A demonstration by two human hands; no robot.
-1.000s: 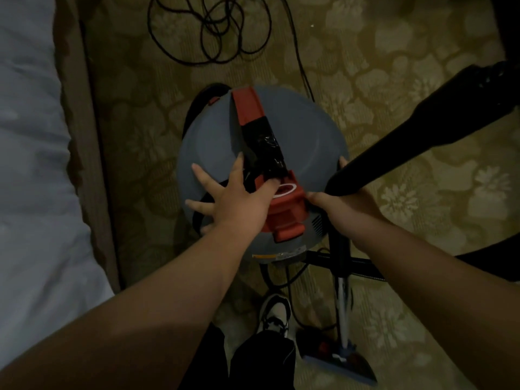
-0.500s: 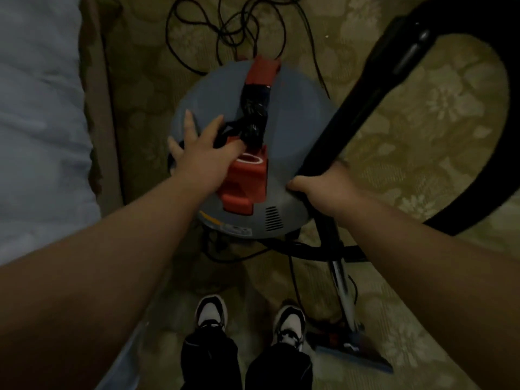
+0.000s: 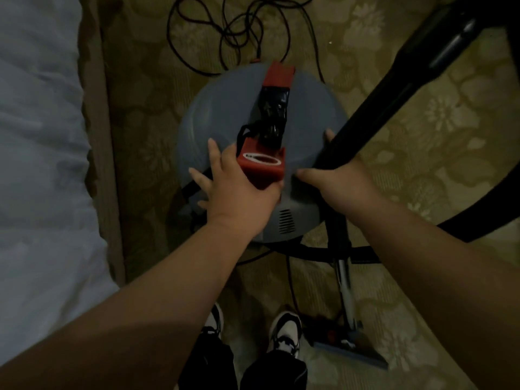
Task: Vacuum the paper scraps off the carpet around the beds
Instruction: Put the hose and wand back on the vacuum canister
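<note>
Stage: setup, by my judgement. No suction pass is under way: the floor nozzle (image 3: 351, 351) lies idle on the carpet (image 3: 450, 130) at 5 o'clock, just beside the shoes (image 3: 285, 333).
Done: no cleaning that this view can confirm.
Left to do: switch on, then sweep the carpet along the bed (image 3: 36, 136), which fills the 9 o'clock edge.
Scraps: none plainly seen. One pale speck (image 3: 332, 42) at 1 o'clock is too small to call.
Vacuum canister (image 3: 225, 114): centre of view, with the power cord (image 3: 239, 32) in loose loops at 12 o'clock.
Left hand (image 3: 239, 190): fingers spread flat on the lid, hand against the near end of the red switch block (image 3: 263, 168).
Right hand (image 3: 343, 184): fingers wrapped round the black wand (image 3: 394, 88) at the canister's 3 o'clock rim.
Change vs. 0.5 s ago: the left hand has slid from the handle's 10 o'clock side down to the block's 7 o'clock corner, so the handle is now uncovered. The right-hand grip is unchanged.
</note>
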